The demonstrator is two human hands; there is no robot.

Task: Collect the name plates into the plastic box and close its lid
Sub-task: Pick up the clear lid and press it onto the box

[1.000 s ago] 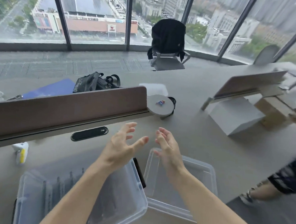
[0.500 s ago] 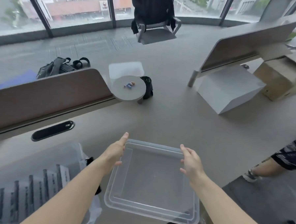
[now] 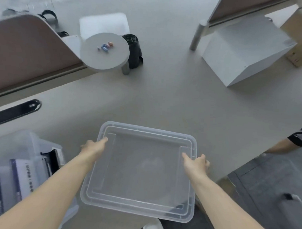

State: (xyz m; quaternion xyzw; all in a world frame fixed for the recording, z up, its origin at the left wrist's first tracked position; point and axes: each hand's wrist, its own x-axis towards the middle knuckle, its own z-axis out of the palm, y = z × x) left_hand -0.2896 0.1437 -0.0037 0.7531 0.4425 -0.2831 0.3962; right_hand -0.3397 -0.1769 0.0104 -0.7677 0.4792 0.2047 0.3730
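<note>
You see a clear, colourless lid (image 3: pixel 140 173) over a pale grey-beige desk (image 3: pixel 165 101). The plastic box (image 3: pixel 22 146) is translucent and frosty; the name plates (image 3: pixel 22 177) inside are white with dark purple edges. The divider (image 3: pixel 27 52) is dull brown, the round stand (image 3: pixel 104 50) grey with small blue and orange bits.

clear lid (image 3: pixel 140 173) lies flat beside plastic box (image 3: pixel 21 162) holding upright name plates (image 3: pixel 23 174).

Both forearms extended from bottom corners toward frame centre. Left hand (image 3: pixel 93 147) and right hand (image 3: pixel 195 163) level, thumbs up, fingers curled closed, gripping.
</note>
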